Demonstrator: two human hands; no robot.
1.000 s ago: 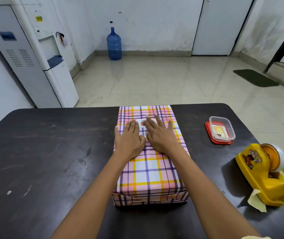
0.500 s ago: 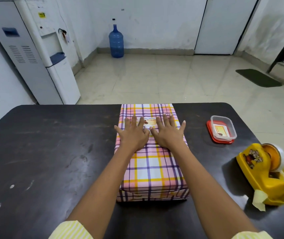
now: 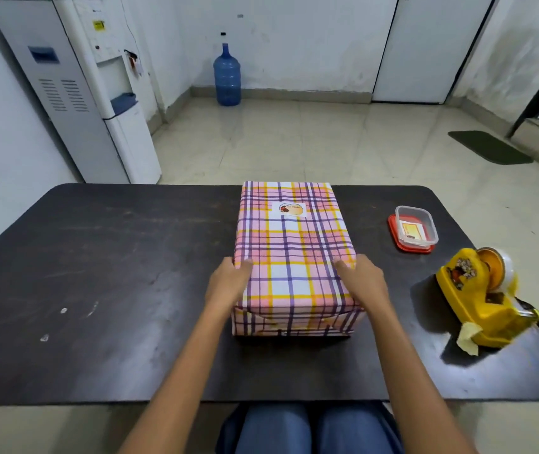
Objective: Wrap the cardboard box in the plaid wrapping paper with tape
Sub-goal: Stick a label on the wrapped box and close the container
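Tiled room, water dispenser [image 3: 75, 93] left, blue jug [image 3: 227, 77] by far wall. Dark tabletop [image 3: 114, 290]. Wrapped box [image 3: 294, 257] at centre; left hand [image 3: 227, 286], right hand [image 3: 364, 283] gripping its near sides. Tape dispenser [image 3: 480, 296] right.

Both forearms are bare from the bottom edge of the view up to the left hand [image 3: 227, 286] and the right hand [image 3: 364, 283], with no sleeve, watch or ring showing. Below the near edge of the dark table [image 3: 98, 322], two knees in blue denim trousers [image 3: 307, 427] sit side by side.
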